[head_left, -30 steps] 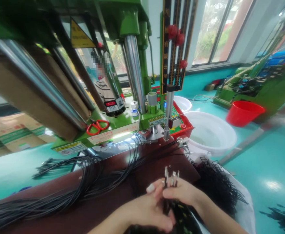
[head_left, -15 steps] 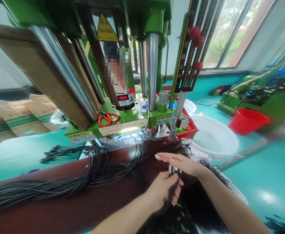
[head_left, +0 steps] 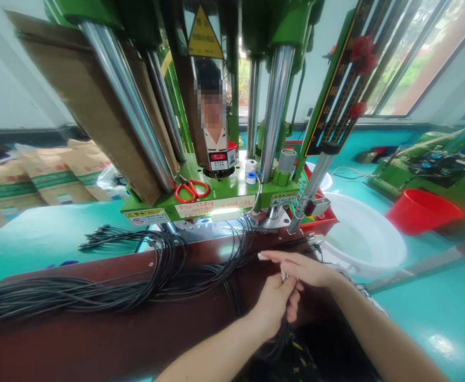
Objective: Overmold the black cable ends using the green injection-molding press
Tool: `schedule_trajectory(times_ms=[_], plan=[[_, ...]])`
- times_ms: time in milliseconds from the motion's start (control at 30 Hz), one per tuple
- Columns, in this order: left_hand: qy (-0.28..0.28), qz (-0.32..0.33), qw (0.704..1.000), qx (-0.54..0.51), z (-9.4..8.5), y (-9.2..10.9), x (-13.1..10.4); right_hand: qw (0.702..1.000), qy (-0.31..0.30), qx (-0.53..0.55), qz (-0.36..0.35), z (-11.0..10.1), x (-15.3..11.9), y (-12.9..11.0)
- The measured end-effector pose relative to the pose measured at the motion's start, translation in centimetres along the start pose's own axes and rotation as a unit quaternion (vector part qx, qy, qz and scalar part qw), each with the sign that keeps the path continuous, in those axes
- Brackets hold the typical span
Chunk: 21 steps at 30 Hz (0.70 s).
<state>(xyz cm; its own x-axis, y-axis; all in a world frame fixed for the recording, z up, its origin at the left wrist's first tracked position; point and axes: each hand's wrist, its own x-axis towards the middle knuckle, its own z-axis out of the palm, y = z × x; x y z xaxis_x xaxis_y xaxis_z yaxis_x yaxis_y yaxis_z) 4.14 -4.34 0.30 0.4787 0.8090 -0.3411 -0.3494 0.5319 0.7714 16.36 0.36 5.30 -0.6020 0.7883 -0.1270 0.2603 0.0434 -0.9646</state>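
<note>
Within the curled left fingers run black cables.

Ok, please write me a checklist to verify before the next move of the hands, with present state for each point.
1. Left hand grips the cable bundle: ok, closed around it.
2. Right hand over the metal tips: ok, held flat.
3. Tips level with each other: cannot tell, the hands hide most.
4. Hands apart from the green machine: ok, both are in front of it.
5. Scissors off the machine: not ok, they lie on it.
</note>
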Motion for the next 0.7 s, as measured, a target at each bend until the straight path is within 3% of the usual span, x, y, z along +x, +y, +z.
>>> schedule_trajectory(times_ms=[67,133,200,267,400,500,700], plan=[[0.045,0.040,0.998,-0.029,-0.6,0.5,0.4,0.990,0.108,-0.083,-0.022,-0.9,2.0,0.7],[0.074,0.068,0.993,-0.058,-1.3,1.0,0.8,0.947,0.187,-0.258,-0.027,-1.7,4.2,1.5],[0.086,0.082,0.990,-0.073,-2.0,1.2,1.1,0.900,0.178,-0.398,-0.016,-2.2,6.2,2.4],[0.089,0.081,0.990,-0.076,-2.5,1.1,1.5,0.882,0.144,-0.448,-0.009,-2.3,7.7,3.1],[0.089,0.077,0.991,-0.067,-2.9,0.7,2.0,0.877,0.112,-0.467,0.008,-2.1,8.8,2.9],[0.092,0.083,0.990,-0.062,-2.8,0.8,2.0,0.891,0.074,-0.448,0.026,-2.3,8.2,1.7],[0.111,0.073,0.991,-0.019,-2.3,1.3,1.2,0.936,0.042,-0.329,0.117,-1.4,2.8,0.4]])
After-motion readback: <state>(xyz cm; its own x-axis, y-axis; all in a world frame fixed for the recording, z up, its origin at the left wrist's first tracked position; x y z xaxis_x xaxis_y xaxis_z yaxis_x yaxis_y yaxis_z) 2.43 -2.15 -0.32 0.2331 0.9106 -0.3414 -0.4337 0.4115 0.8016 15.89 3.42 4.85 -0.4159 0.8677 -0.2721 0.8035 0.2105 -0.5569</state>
